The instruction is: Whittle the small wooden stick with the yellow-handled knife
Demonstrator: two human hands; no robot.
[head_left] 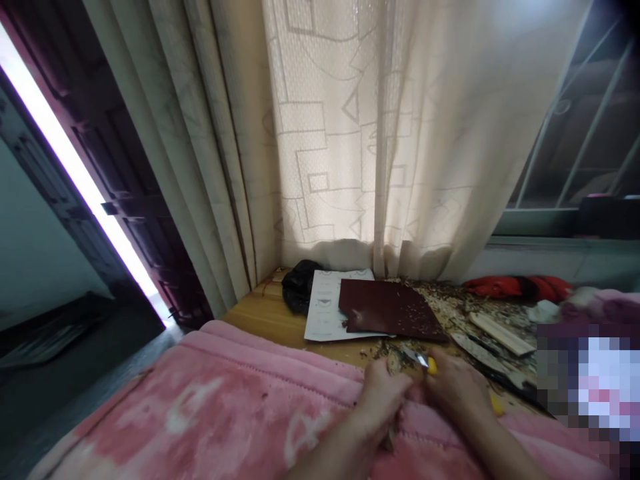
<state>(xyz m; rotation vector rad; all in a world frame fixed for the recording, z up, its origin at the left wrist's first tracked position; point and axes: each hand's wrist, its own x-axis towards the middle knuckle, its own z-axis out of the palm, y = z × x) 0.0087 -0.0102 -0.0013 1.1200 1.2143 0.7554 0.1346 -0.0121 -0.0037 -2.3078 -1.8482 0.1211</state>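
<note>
Low in the head view, my left hand (381, 393) is closed around a short piece of wood (394, 363). The wood's rounded, pale end sticks out above the fingers, and most of it is hidden by the hand. Close beside it on the right, my right hand (457, 388) grips a yellow-handled utility knife (432, 365). Its metal blade points up and left, towards the wood. I cannot tell whether blade and wood touch. Both hands are over the edge of a pink blanket (240, 400), in front of a table strewn with shavings.
On the wooden table (270, 313) lie a dark red board (385, 307), white printed paper (320, 310) and a black plastic bag (298, 287). To the right are a large knife (483, 353), a pale wooden strip (500, 333) and a red-orange bundle (515, 287). Curtains (330, 133) hang behind.
</note>
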